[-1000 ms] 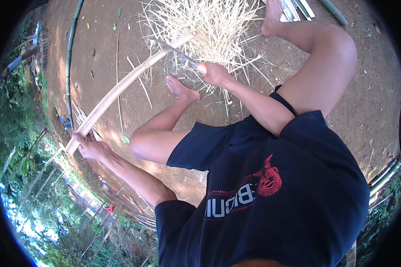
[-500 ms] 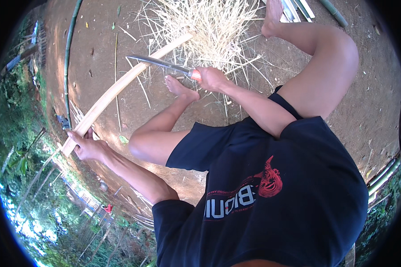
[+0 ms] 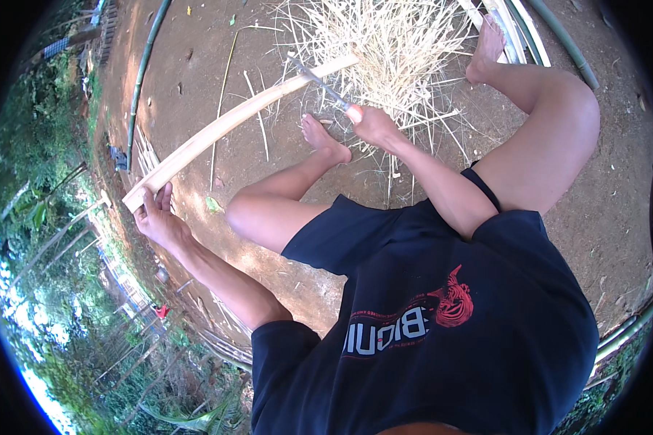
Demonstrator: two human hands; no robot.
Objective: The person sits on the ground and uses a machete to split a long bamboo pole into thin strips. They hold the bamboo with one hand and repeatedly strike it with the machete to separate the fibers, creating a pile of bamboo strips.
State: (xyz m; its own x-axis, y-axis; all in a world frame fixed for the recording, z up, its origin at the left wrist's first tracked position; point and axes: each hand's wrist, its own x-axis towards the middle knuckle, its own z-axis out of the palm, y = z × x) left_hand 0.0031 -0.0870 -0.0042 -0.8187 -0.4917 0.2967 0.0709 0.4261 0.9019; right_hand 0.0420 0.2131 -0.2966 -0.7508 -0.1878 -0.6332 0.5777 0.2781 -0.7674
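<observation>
A long, pale bamboo strip [image 3: 228, 123] slants from the left up to the pile of shavings. My left hand [image 3: 161, 216] grips its lower left end, thumb on top and some fingers spread. In my right hand [image 3: 377, 129] is a machete [image 3: 326, 85] with an orange-red handle; the fist is closed around that handle. The blade lies across the strip near its far end, just short of the shavings. Whether the edge is cutting into the strip cannot be seen.
A heap of pale shavings [image 3: 395, 54] covers the ground beyond my feet. A green bamboo pole [image 3: 139, 90] lies at the left, another pole [image 3: 567, 45] at the upper right beside split strips [image 3: 511, 36]. Thin slivers [image 3: 257, 116] lie scattered. Greenery [image 3: 43, 138] borders the left side.
The machete has moved along the strip toward its far end, near the shavings. My left hand still holds the near end. The whole view has shifted, with the scene sliding right and slightly down.
</observation>
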